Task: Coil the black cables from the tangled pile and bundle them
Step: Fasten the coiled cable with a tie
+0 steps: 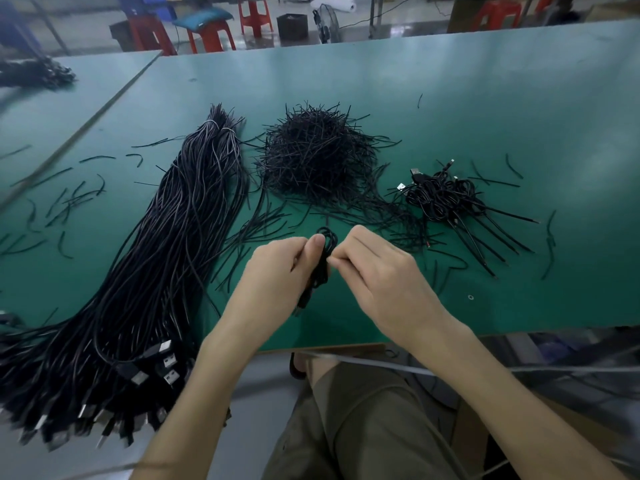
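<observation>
Your left hand (277, 268) grips coiled black cable (323, 258) at middle, thumb pressed on it, above green table (485, 98) near front edge. Your right hand (377, 268) fingertips pinch coil side. Cable probably light, soft, springy: hold waist tight, or loops open.

Me from the top down, for what it's worth: my left hand (277, 261) and right hand (377, 268) are bare, and so are both forearms (214, 358), wrist to elbow. The left thumbnail (317, 241) is cut short and plain. Down in my lap I've got olive-brown bottoms (363, 427), loose and pretty creased, with folds bunching across the thighs. Can't tell from this angle whether they're shorts or full-length trousers.
</observation>
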{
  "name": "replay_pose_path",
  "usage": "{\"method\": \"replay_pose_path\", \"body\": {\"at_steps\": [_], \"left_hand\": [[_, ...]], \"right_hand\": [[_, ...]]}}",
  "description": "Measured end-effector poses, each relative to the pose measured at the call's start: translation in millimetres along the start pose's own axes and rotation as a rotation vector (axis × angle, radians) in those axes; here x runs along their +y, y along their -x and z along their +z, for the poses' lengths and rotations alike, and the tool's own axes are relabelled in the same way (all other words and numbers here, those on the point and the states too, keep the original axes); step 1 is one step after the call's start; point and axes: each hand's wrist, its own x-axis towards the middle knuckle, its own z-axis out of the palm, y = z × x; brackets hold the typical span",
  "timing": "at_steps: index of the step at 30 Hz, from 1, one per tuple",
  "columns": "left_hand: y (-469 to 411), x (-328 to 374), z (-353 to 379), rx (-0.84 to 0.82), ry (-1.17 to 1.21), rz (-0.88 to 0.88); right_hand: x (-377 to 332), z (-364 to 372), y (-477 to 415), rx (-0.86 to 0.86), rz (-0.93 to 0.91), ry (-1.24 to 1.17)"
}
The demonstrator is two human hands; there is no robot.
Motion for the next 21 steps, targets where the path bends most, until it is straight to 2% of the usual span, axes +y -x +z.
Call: {"method": "replay_pose_path", "body": {"at_steps": [3,8,12,15,21], "left_hand": [[0.6,0.6,-1.8,-0.032,0.053,-0.007],[1.5,1.3,4.3,-0.05,0.397,0.014],[-2.5,1.0,2.1,0.036,0.335,0.132],[-7.9,1.3,-0.5,0.062,0.306,0.152],[-8.6,3.2,1.5,-0.064,0.226,0.139]], "right_hand": [[3.0,-3.1,2.9,-0.043,-0.004,0.036],[5.0,-9.6,2.0,0.009,0.097,-0.009],[8.4,-17.4,2.2,-0.073,0.063,0.091],[12.4,-20.5,3.3,-0.089,0.003,0.242],[20.0,-20.8,5.6,-0.014,-0.079,0.317]]}}
